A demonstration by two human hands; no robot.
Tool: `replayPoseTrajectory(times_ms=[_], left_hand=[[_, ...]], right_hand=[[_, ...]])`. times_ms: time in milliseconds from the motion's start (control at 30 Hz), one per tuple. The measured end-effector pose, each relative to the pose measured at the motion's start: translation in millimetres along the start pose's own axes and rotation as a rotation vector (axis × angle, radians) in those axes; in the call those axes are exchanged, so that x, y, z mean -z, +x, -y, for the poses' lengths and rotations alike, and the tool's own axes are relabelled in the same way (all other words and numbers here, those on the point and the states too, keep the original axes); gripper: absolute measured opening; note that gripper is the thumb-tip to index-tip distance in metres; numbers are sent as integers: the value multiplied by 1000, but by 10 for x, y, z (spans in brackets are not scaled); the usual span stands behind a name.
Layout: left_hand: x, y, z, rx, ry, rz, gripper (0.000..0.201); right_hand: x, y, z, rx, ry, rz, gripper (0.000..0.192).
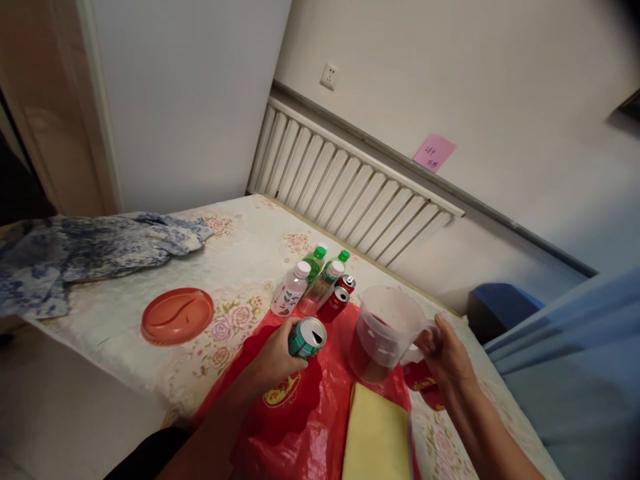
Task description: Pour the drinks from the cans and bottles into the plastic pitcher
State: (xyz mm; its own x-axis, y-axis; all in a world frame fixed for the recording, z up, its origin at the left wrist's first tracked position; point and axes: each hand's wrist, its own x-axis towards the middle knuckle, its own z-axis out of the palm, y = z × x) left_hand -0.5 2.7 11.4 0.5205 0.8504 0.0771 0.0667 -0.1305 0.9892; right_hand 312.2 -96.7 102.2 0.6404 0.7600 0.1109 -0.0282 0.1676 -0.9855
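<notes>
Green and opened, a can [306,337] is sitting in the grasp of the left hand [280,352] over red plastic [320,420]; to its right, the right hand [445,350] is clasping a jug [387,323] partly filled with brown liquid [367,358]. Farther off, bottles [291,291] are standing capped.

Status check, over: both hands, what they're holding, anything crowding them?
Left hand: gripping teal can. Right hand: holding translucent pitcher by its handle, brown liquid inside. Close by: bottles and red cans beyond, yellow sheet nearside.
</notes>
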Motion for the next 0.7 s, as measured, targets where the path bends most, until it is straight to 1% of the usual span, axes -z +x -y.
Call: replayPoseTrajectory(times_ms=[67, 167, 333, 467, 567, 700], left_hand=[[-2, 2, -7, 19, -2, 11, 60], [-13, 9, 7, 15, -7, 19, 61], [-34, 19, 41, -5, -14, 34, 60], [-34, 13, 20, 11, -8, 47, 62], [-40, 11, 12, -5, -26, 63, 64], [-58, 7, 41, -28, -35, 100, 64]], right_hand=[[30, 48, -94, 0, 69, -45, 46], [38, 77, -232, 15, 106, -90, 45], [13, 55, -451, 39, 95, -97, 44], [8, 13, -607, 64, 56, -104, 44], [15, -23, -669, 85, 13, -126, 45], [77, -116, -649, 109, -109, -132, 44]])
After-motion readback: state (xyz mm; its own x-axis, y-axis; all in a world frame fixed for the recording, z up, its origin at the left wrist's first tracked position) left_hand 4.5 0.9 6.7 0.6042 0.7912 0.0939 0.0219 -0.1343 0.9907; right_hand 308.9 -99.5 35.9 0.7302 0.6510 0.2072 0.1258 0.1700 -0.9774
